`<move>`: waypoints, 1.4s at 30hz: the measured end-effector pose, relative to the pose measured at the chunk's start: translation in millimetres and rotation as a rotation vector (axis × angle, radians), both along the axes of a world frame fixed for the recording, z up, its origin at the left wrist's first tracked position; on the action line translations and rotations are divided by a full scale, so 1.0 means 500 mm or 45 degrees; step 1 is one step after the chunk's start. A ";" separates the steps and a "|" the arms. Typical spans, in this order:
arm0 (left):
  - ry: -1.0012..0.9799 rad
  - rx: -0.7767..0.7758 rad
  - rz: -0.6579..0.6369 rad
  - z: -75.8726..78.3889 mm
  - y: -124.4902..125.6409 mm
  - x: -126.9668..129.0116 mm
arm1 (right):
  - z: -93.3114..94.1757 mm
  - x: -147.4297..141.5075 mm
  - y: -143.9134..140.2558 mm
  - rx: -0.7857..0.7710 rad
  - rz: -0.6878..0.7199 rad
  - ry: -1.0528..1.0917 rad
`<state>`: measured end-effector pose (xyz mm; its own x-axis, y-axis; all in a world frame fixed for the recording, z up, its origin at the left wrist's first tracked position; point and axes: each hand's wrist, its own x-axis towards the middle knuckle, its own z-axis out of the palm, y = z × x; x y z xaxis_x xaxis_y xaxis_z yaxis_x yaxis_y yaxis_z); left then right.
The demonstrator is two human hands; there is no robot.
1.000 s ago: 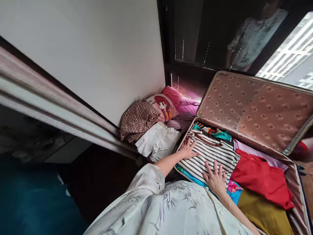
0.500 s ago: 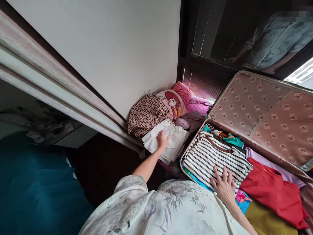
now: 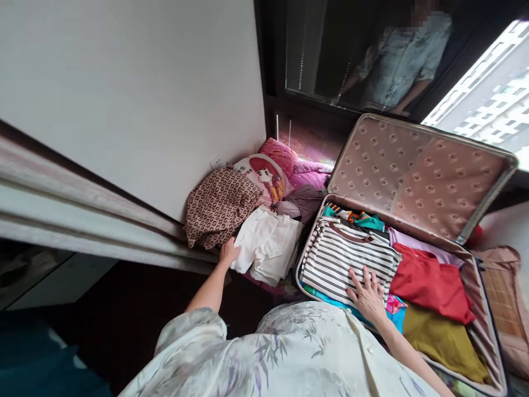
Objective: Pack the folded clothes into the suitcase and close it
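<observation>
An open suitcase (image 3: pixel 483 325) lies on the floor with its patterned lid (image 3: pixel 417 176) raised. Inside it, my right hand (image 3: pixel 367 295) rests flat, fingers spread, on a folded black-and-white striped shirt (image 3: pixel 343 256). A red garment (image 3: pixel 430 284) and a mustard one (image 3: pixel 444 342) lie to the right of the shirt. My left hand (image 3: pixel 228 252) reaches left of the suitcase and touches the near left edge of a pile of white clothes (image 3: pixel 268 245); whether it grips the cloth is unclear.
A brown patterned garment (image 3: pixel 221 204), a cartoon-print pillow (image 3: pixel 264 176) and pink bedding (image 3: pixel 308 173) lie against the white wall (image 3: pixel 136 94). A sliding-door rail (image 3: pixel 82 220) runs along the left. Dark glass (image 3: pixel 372 60) behind the suitcase reflects a person.
My left hand went from the striped shirt to the white pile, then slid from its top to its near left edge. My right hand stayed on the striped shirt. The view shifted.
</observation>
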<state>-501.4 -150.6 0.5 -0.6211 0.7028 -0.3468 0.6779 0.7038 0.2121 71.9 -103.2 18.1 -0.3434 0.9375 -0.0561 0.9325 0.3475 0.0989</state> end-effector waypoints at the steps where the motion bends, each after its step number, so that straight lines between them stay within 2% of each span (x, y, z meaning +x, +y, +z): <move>1: -0.019 0.008 0.000 0.000 -0.001 -0.001 | 0.002 -0.002 0.000 -0.014 -0.015 -0.006; 6: -0.139 0.018 0.045 0.008 -0.010 -0.006 | -0.004 0.001 0.001 -0.038 -0.055 0.019; 9: -0.109 0.024 0.033 0.022 -0.014 0.003 | -0.018 0.008 0.002 -0.029 -0.046 0.061; 14: 0.034 0.110 -0.015 0.039 -0.004 0.065 | -0.035 0.012 0.002 0.003 -0.066 0.111; 18: 0.142 0.098 -0.013 0.038 0.005 0.107 | -0.041 0.015 0.001 0.000 -0.079 0.128; 21: 0.264 0.046 0.048 0.038 -0.001 0.105 | -0.042 0.014 0.000 0.015 -0.079 0.139; 24: 0.227 0.074 0.098 0.049 -0.010 0.090 | -0.037 0.008 0.000 0.026 -0.085 0.128; 28: -0.205 0.375 0.060 0.078 -0.004 0.080 | -0.021 0.000 -0.001 0.000 -0.104 0.108; 31: -0.430 0.477 0.041 0.113 0.013 0.076 | -0.006 0.001 0.007 -0.065 -0.118 0.129; 33: -0.654 0.612 0.076 0.146 0.025 0.072 | 0.009 -0.001 0.020 -0.099 -0.120 0.192; 35: -1.060 0.828 0.147 0.188 0.033 0.071 | 0.035 -0.013 0.038 -0.104 -0.132 0.332; 37: -1.420 1.000 0.196 0.233 0.040 0.081 | 0.074 -0.043 0.055 -0.123 -0.124 0.582; 39: -1.539 1.039 0.199 0.273 0.048 0.104 | 0.124 -0.090 0.066 -0.260 -0.095 0.919; 40: -1.554 1.026 0.193 0.290 0.053 0.121 | 0.150 -0.118 0.071 -0.413 -0.078 1.100; 42: -1.602 0.962 0.157 0.314 0.064 0.165 | 0.197 -0.177 0.077 -0.836 -0.169 1.459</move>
<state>-419.1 -118.6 157.4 -0.2631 0.9248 -0.2748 -0.2817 0.1988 0.9387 -16.6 -64.6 116.8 -0.4083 0.8778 -0.2506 0.4057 -0.0714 -0.9112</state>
